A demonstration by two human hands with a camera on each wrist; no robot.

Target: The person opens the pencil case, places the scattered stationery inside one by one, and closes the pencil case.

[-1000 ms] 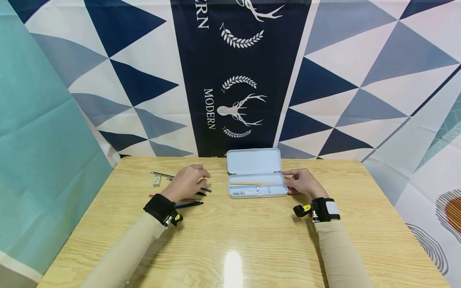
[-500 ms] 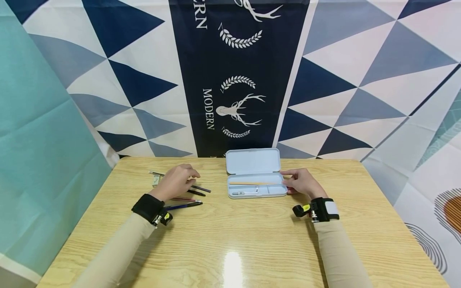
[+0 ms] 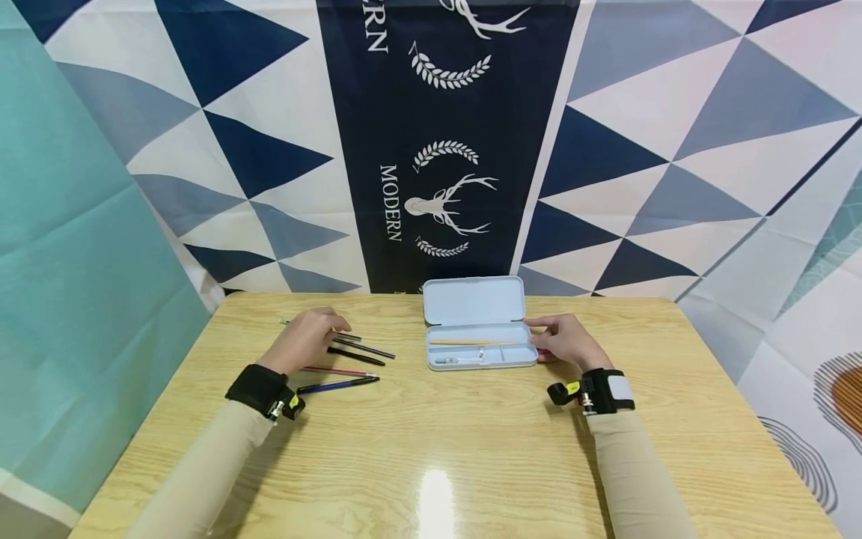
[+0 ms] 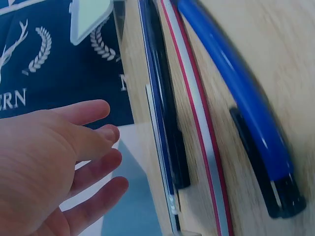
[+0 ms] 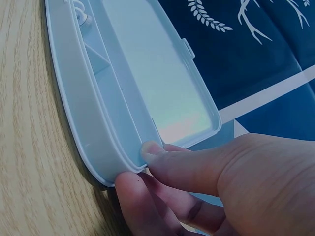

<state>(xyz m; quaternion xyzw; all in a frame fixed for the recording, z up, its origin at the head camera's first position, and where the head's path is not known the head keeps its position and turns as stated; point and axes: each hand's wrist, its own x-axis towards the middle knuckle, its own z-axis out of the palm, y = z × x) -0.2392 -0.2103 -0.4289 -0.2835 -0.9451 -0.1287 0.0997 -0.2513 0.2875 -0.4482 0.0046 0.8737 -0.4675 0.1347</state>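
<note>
My left hand [image 3: 303, 340] hovers over several pens and pencils at the left of the table, its fingers relaxed with nothing between them. Nearby lie a blue pen [image 4: 241, 93], a red-and-white striped pencil [image 4: 199, 113], a black pen [image 4: 165, 98] and a dark pencil [image 3: 370, 349]. An unfolded light-blue pencil case [image 3: 474, 301] stands at the back centre. Its right end is pinched by my right hand [image 3: 564, 340], thumb on the rim and fingers against the outer wall. Inside the case are a yellow pencil [image 3: 465, 343] and a small white item [image 3: 458, 361].
The case's lid leans back near a patterned cloth [image 3: 444, 150] hanging behind the table [image 3: 485, 442]. A teal cloth [image 3: 87, 262] hangs along the left side. Inside the case, a small divider [image 5: 98, 61] splits the front compartment.
My left hand has moved left across the pens and pencils, uncovering more of them and covering the small eraser seen before. The right hand has stayed at the case's end.
</note>
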